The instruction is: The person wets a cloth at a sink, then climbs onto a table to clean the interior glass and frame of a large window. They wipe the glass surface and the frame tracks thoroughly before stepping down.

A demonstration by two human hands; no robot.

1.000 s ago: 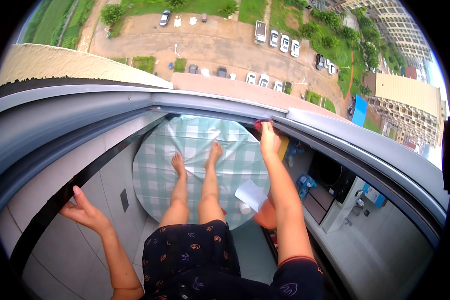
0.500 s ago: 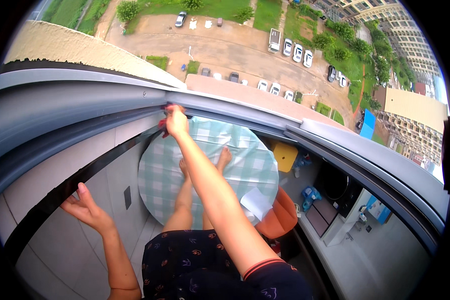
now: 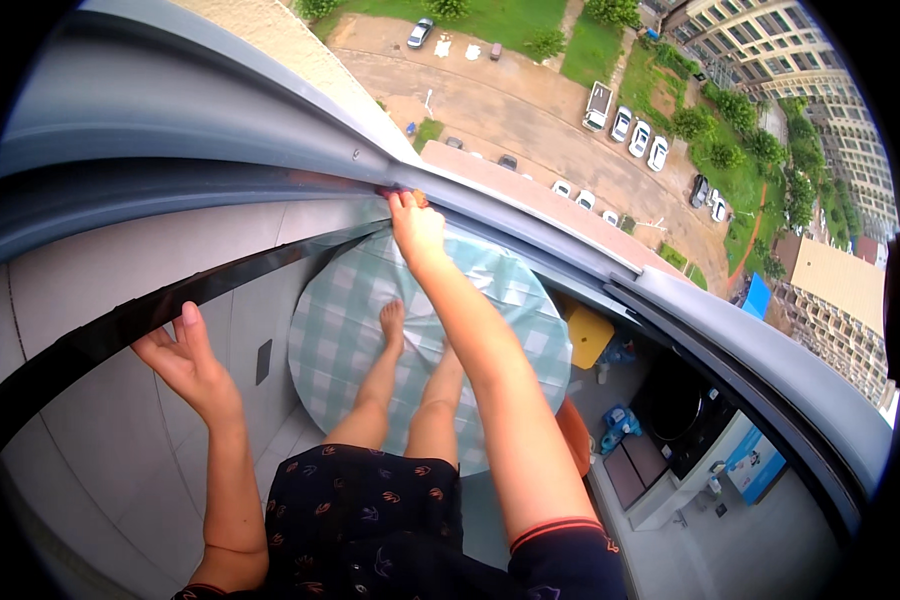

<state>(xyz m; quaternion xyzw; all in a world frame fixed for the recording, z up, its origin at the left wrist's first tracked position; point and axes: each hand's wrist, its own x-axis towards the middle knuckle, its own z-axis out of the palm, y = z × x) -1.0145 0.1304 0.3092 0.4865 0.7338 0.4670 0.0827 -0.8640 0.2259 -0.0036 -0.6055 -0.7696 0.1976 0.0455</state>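
Note:
With fingers closed, my right hand point(image 3: 417, 228) grips a crumpled dark red cloth point(image 3: 395, 190). It presses the cloth against the inner corner of the grey window frame point(image 3: 200, 105); most of the cloth is hidden by the fingers and frame. Lower left, my left hand point(image 3: 194, 368) holds nothing, thumb raised and fingers spread. Its fingertips reach a long black strip point(image 3: 120, 330) that curves along the pale wall; whether they press on it I cannot tell. My bare feet are on a round table with a green and white checked tablecloth point(image 3: 345, 310).
Beyond the frame is a long drop to a road with parked cars point(image 3: 640, 138). An orange chair point(image 3: 573, 437) stands right of the table, near a yellow stool point(image 3: 590, 335). A blue plastic item point(image 3: 620, 425) lies on the floor farther right.
The view has turned and shifted. The cloth, which hung loosely below my right hand, is now pressed up into the frame corner. My left hand stays open by the black strip. My feet have shifted.

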